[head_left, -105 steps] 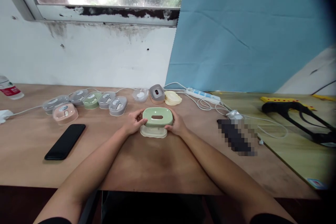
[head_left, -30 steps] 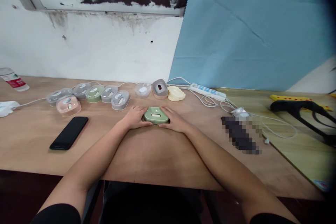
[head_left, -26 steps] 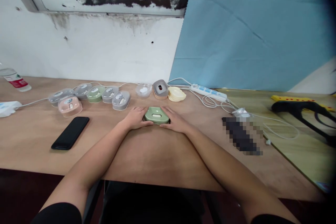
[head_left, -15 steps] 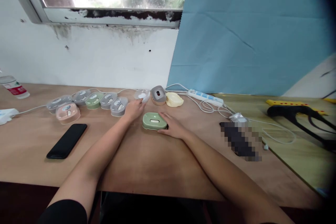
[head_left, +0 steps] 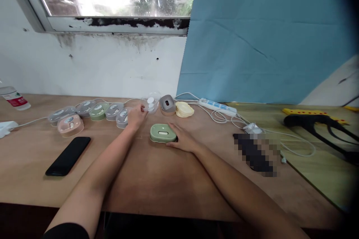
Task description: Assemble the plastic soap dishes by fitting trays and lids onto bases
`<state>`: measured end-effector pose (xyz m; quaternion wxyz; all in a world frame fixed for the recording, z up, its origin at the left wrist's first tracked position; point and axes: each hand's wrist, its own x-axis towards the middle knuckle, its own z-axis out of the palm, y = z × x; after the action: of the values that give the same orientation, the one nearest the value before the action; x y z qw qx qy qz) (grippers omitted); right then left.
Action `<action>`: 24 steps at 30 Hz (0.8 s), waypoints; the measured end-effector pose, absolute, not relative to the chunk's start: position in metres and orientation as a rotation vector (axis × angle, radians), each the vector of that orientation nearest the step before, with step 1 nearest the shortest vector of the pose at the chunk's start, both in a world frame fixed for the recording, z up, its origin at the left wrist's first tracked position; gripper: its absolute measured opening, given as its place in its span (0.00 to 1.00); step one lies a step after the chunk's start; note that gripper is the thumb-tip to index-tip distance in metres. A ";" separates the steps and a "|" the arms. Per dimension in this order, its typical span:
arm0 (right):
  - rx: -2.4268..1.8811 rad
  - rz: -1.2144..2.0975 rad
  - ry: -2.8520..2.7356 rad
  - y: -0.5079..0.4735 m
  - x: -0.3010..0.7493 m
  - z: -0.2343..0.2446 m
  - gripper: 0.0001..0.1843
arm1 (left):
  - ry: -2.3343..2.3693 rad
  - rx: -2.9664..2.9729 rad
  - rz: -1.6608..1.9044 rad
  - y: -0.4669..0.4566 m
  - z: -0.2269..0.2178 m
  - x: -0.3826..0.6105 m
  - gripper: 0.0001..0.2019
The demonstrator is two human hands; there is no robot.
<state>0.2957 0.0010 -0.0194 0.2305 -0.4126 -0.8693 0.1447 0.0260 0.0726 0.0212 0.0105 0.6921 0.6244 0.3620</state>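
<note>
A green oval plastic box (head_left: pixel 163 133) with a pale slot in its top sits on the table in front of me. My right hand (head_left: pixel 182 138) holds it by its right end, fingers behind and thumb at the near side. My left hand (head_left: pixel 136 116) is just beyond it to the left, fingers curled in at the edge of clear plastic lids (head_left: pixel 153 105) bearing white round stickers. One clear lid seems pinched in those fingers, though its outline is faint. Right of the lids stand a grey oval box (head_left: pixel 167 104) and a stack of cream-coloured plastic pieces (head_left: pixel 184 109).
Several lidded boxes in grey, green (head_left: pixel 99 112) and pink (head_left: pixel 70 124) stand at left. A black phone (head_left: pixel 68 156) lies nearer me. A water bottle (head_left: pixel 15 99) is far left. A power strip (head_left: pixel 218 107) with cables lies back right, a blurred dark object (head_left: pixel 254 153) below it.
My left hand has drawn back slightly left from the clear lids, its fingers now curled; a second white sticker shows. My right hand stays on the green box. The view has shifted a little.
</note>
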 end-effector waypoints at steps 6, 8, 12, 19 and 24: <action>-1.098 0.373 -2.359 0.001 0.295 -0.019 0.51 | 1.655 2.233 1.571 0.023 0.011 0.033 0.19; -1.080 0.333 -2.290 0.002 0.294 -0.019 0.49 | 1.574 2.294 1.601 0.008 0.007 0.036 0.20; -1.016 0.186 -2.093 -0.002 0.293 -0.014 0.48 | 1.413 2.322 1.658 -0.009 0.003 0.036 0.20; -0.908 -0.015 -1.996 -0.011 0.290 -0.011 0.47 | 1.258 2.309 1.567 -0.009 -0.006 0.033 0.23; -0.958 -0.080 -1.998 -0.011 0.288 -0.013 0.47 | 1.178 2.292 1.428 -0.005 -0.014 0.038 0.23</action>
<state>0.2878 -0.0113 -0.0129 0.4460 -0.3866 -0.8066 -0.0324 0.0376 -0.0052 -0.0143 0.0976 0.7741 0.3981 0.4825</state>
